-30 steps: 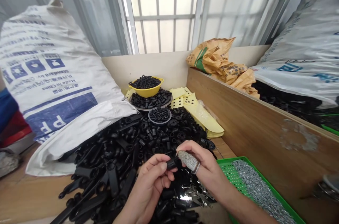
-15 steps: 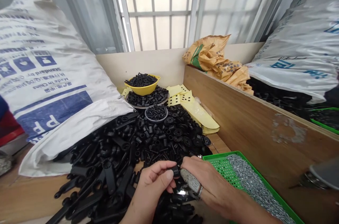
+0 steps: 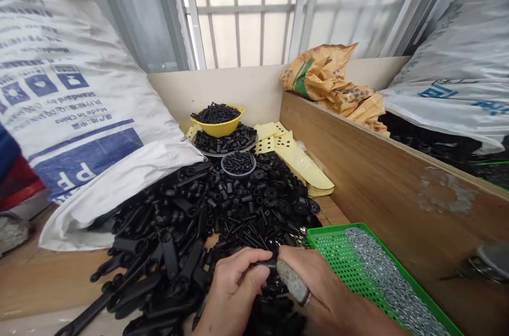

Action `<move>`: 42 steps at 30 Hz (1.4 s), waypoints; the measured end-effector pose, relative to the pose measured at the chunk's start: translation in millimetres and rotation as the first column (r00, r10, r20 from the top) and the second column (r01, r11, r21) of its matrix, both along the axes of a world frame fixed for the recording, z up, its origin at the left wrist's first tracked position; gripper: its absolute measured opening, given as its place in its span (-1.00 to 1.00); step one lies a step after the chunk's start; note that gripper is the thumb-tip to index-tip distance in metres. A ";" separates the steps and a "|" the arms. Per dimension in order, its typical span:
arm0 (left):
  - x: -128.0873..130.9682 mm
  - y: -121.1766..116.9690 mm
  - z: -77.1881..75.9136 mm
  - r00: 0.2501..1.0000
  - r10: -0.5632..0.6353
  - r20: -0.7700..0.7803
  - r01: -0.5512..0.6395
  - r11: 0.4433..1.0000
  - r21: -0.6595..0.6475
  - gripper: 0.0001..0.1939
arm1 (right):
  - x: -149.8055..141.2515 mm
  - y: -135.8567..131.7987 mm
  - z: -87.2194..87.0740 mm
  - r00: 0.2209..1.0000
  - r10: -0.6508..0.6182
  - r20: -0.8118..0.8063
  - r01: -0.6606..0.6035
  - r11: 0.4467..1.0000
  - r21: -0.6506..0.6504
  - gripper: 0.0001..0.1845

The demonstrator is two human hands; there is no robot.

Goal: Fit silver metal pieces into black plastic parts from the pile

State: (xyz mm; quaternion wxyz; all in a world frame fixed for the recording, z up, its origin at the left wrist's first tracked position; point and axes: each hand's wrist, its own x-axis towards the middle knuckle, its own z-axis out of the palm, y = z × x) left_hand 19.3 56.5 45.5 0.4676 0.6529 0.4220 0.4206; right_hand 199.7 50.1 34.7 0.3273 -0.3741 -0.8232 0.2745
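Observation:
My left hand (image 3: 238,285) pinches a short black plastic sleeve (image 3: 272,263) between thumb and fingertips. Against the sleeve's right end, my right hand (image 3: 314,272) is closed, its fingertips pressed together. What they hold is hidden. A grey, rough wrap (image 3: 292,280) with a band at its end covers what looks like the right thumb. Just beyond both hands lie loose black screws (image 3: 242,230) in a heap of black plastic parts. Long black lever-like pieces (image 3: 169,256) spread to the left of my left hand.
A green perforated tray (image 3: 338,256) of small silver metal pieces lies beside my right forearm. Behind the heap stand a yellow bowl (image 3: 218,128) and a clear round dish (image 3: 238,173), both filled. Yellow cards (image 3: 302,166) lie by the wooden partition (image 3: 358,156). A large white sack (image 3: 91,113) leans left.
The view has shifted slightly, so the surroundings sit a little further right. Both hands stay together at the black sleeve, with my right hand turned slightly.

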 end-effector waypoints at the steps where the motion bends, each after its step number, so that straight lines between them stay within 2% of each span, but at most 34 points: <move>1: 0.6 -1.1 -1.4 0.999 0.003 0.049 0.002 0.994 -0.108 -0.82 | 0.1 0.7 -2.2 1.000 0.002 0.031 -0.006 0.994 0.105 -0.64; 3: 2.1 -3.4 -4.0 0.987 0.029 0.158 0.017 0.959 -0.282 -0.75 | 0.2 1.8 -6.2 0.996 -0.012 0.088 -0.014 0.958 0.286 -0.62; 5: 3.6 -5.5 -6.7 0.970 0.074 0.232 0.018 0.928 -0.373 -0.69 | -0.2 1.8 -8.7 0.992 -0.011 0.127 -0.038 0.925 0.378 -0.61; 7: 4.4 -7.4 -9.5 0.960 0.108 0.258 0.004 0.917 -0.398 -0.68 | -1.5 0.4 -8.3 0.993 0.006 0.114 -0.050 0.922 0.385 -0.61; 8: 4.3 -8.3 -11.1 0.961 0.111 0.252 -0.004 0.920 -0.392 -0.68 | -2.4 -0.9 -6.9 0.996 0.018 0.090 -0.048 0.938 0.343 -0.61; 11: 2.4 -11.4 -16.5 0.983 0.050 0.175 0.002 0.958 -0.286 -0.72 | -5.0 -6.9 -1.1 1.000 0.024 0.010 -0.024 0.996 0.081 -0.64; 14: 0.2 -15.9 -20.8 0.999 0.000 0.051 0.001 1.000 -0.020 -0.80 | -5.4 -14.0 -2.9 1.000 -0.010 -0.001 0.009 0.988 -0.155 -0.69; 17: -1.4 -20.3 -21.4 0.999 0.033 0.014 -0.035 0.966 0.256 -0.82 | -6.3 -18.4 -15.1 0.996 -0.079 -0.048 0.065 0.968 -0.242 -0.68; 20: -4.3 -21.3 -18.0 1.000 -0.025 -0.019 0.030 0.922 0.385 -0.75 | -10.2 -18.9 -21.2 0.987 -0.112 -0.114 0.064 0.929 -0.365 -0.67; 22: -7.3 -19.3 -13.9 0.997 -0.039 -0.072 0.064 0.922 0.381 -0.74 | -12.6 -17.4 -16.1 0.986 -0.102 -0.134 0.037 0.908 -0.418 -0.69; 25: -12.0 -12.8 -6.6 0.985 0.030 -0.170 0.022 0.954 0.299 -0.82 | -12.4 -12.6 -2.1 0.994 -0.061 -0.089 0.022 0.923 -0.384 -0.73; 28: -14.9 -5.9 -1.0 0.962 0.078 -0.260 -0.019 0.974 0.226 -0.84 | -9.1 -6.3 5.0 1.000 -0.012 -0.023 0.005 0.955 -0.296 -0.74; 32: -14.2 -6.2 -1.5 0.954 0.089 -0.286 -0.031 0.979 0.199 -0.83 | -8.8 -2.4 2.5 1.000 0.014 0.025 -0.010 0.991 -0.132 -0.71; 34: -13.1 -11.4 -5.2 0.960 0.083 -0.266 -0.029 0.979 0.200 -0.84 | -11.0 -4.5 1.0 1.000 0.005 0.017 -0.002 0.988 -0.153 -0.70; 38: -14.9 -17.9 -11.7 0.969 0.057 -0.242 0.004 0.970 0.245 -0.83 | -17.3 -8.1 -2.8 0.996 -0.086 -0.015 0.077 0.948 -0.309 -0.71; 40: -18.7 -12.3 -10.5 0.953 0.060 -0.295 0.024 0.962 0.273 -0.82 | -21.0 -3.1 -5.3 0.994 -0.106 -0.004 0.099 0.940 -0.327 -0.74; 42: -23.7 -0.1 -6.6 0.919 0.090 -0.383 0.023 0.960 0.280 -0.83 | -24.6 8.5 -6.1 0.992 -0.096 0.086 0.118 0.944 -0.309 -0.76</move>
